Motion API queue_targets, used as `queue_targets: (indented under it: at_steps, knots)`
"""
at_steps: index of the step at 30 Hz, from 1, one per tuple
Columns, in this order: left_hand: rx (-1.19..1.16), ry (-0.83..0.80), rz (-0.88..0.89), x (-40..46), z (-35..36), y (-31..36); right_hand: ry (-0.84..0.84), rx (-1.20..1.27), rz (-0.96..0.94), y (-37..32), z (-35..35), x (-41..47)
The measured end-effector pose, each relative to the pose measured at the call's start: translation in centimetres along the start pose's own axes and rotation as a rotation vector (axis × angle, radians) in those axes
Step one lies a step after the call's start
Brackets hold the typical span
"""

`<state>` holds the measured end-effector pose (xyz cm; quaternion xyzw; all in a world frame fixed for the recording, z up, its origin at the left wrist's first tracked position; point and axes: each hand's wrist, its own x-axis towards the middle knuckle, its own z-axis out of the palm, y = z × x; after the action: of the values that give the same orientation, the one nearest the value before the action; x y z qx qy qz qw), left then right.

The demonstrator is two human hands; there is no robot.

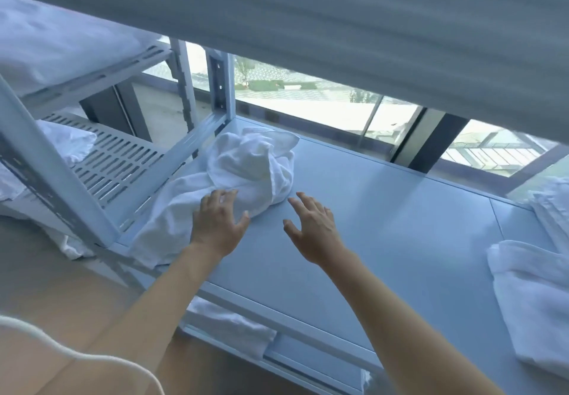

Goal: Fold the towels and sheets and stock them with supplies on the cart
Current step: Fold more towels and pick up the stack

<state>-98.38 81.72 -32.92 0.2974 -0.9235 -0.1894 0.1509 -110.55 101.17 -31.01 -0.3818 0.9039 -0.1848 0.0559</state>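
Note:
A crumpled white towel (234, 179) lies in a heap at the left end of the pale blue shelf surface (385, 225). My left hand (218, 222) reaches over its near edge, fingers spread and straight, the fingertips touching the cloth. My right hand (314, 228) hovers just right of the heap with fingers spread, holding nothing, above the bare surface. A folded white towel (529, 305) sits at the right end of the same surface.
A slotted metal cart (123, 160) stands at the left with white linen (64, 145) on its shelves. More white cloth (234, 327) lies on a lower shelf. A window (308, 96) runs behind, with a grey blind (338, 25) overhead.

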Motion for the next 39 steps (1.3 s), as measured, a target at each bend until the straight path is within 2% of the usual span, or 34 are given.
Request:
queue_targets:
  at_steps: [5, 8, 14, 20, 24, 30, 34, 37, 39]
  knots:
    - [0.222, -0.024, -0.008, 1.2, -0.7, -6.5, 0.029, -0.030, -0.079, -4.7, 1.9, 5.6]
    - [0.186, -0.072, -0.022, -0.2, -0.1, -8.7, 0.040, -0.089, -0.100, -6.2, 2.6, 9.1]
    - [0.165, -0.101, 0.012, -2.7, -0.3, -8.8, -0.180, -0.183, -0.048, -6.3, 4.7, 11.1]
    - [0.121, -0.106, 0.084, -4.2, 0.0, -8.6, -0.108, -0.158, -0.035, -3.9, 5.5, 7.0]
    - [0.086, -0.143, 0.194, -5.2, 0.9, -6.4, -0.062, -0.154, 0.021, -0.4, 5.1, 2.8]
    - [0.030, -0.255, 0.397, -6.5, 3.9, 0.4, 0.004, -0.136, 0.237, 6.5, 2.5, -5.0]
    - [-0.011, -0.334, 0.609, -5.8, 5.7, 4.2, -0.007, -0.283, 0.465, 8.4, 0.0, -11.4]
    - [0.057, -0.269, 0.619, -4.6, 6.2, 6.5, 0.019, -0.448, 0.502, 7.8, -1.3, -15.7]
    - [0.104, -0.167, 0.536, -4.3, 6.5, 8.0, 0.155, -0.356, 0.438, 7.4, -2.9, -16.9]
